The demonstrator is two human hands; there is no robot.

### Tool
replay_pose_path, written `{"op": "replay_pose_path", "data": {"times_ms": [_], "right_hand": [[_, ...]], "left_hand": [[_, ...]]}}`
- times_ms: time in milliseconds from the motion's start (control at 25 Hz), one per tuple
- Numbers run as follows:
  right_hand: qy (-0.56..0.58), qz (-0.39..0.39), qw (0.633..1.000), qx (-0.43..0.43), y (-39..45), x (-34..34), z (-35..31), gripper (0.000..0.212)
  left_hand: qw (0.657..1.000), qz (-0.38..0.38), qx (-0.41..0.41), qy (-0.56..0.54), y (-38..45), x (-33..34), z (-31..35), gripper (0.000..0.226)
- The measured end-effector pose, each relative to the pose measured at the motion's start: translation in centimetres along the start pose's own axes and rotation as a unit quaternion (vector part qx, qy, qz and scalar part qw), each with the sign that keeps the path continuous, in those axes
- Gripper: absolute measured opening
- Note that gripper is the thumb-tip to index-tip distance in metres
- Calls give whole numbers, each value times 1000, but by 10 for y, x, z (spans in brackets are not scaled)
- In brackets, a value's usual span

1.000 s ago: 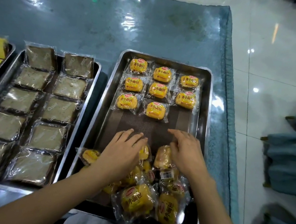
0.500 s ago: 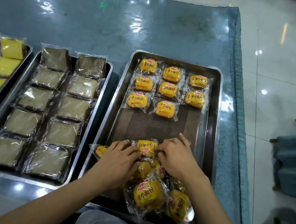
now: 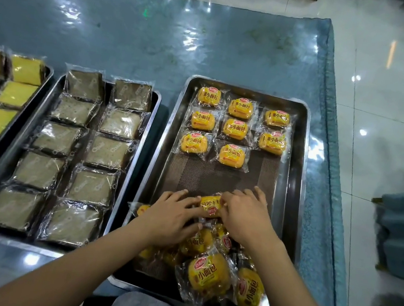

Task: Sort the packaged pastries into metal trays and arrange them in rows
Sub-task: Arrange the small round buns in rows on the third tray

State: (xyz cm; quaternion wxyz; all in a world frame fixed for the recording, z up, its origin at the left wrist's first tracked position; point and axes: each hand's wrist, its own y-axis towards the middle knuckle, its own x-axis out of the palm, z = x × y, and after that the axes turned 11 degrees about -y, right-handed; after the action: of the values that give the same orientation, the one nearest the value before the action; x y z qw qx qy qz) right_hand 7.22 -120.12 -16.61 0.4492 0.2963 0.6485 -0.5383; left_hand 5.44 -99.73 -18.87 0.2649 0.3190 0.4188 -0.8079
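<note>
At the near edge of the right-hand metal tray (image 3: pixel 293 190) lies a loose heap of yellow bun packets (image 3: pixel 208 274), clear wrappers with red and yellow labels, piled over one another and crowding the tray's near right corner. Just beyond the heap, both hands meet on a single bun packet (image 3: pixel 210 204) that lies on the tray's brown mesh liner (image 3: pixel 208 176), its label turned upside down to the wearer. The left hand (image 3: pixel 172 215) lies palm down with its fingers reaching to the packet's left end; the right hand (image 3: pixel 246 217) has its fingers curled over the packet's right end and holds it there. Whether the left fingers pinch the wrapper or only touch it cannot be told.

Past the hands comes a bare strip of liner, then eight arranged bun packets (image 3: pixel 235 129) at the tray's far end: two full rows of three against the far rim, and a nearer row with two, its right place unfilled.

To the left, just beside this tray, a second metal tray (image 3: pixel 145 130) holds wrapped brown cake squares (image 3: pixel 98 149) in two columns of five. At the table's left edge a third tray (image 3: pixel 48 72), partly cut off, holds wrapped yellow cake slices (image 3: pixel 16 92). All trays rest on a blue tabletop (image 3: pixel 159 39) under glossy clear film, which runs on to its far edge.
</note>
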Motion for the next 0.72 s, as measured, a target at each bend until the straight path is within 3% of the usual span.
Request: {"op": "replay_pose_path", "data": {"times_ms": [360,560,720], "right_hand": [[-3,-28,999,-36,5,-2,-12,38],[3,-38,998,-49,-10,-1,-17,49],[8,-49,997,-63,-19,1,-23,60]], "left_hand": [[1000,3,-15,-12,-3,7,-4,50],[1000,7,3,-9,10,-1,-5,74],[999,20,2,-32,5,3,-2,75]]}}
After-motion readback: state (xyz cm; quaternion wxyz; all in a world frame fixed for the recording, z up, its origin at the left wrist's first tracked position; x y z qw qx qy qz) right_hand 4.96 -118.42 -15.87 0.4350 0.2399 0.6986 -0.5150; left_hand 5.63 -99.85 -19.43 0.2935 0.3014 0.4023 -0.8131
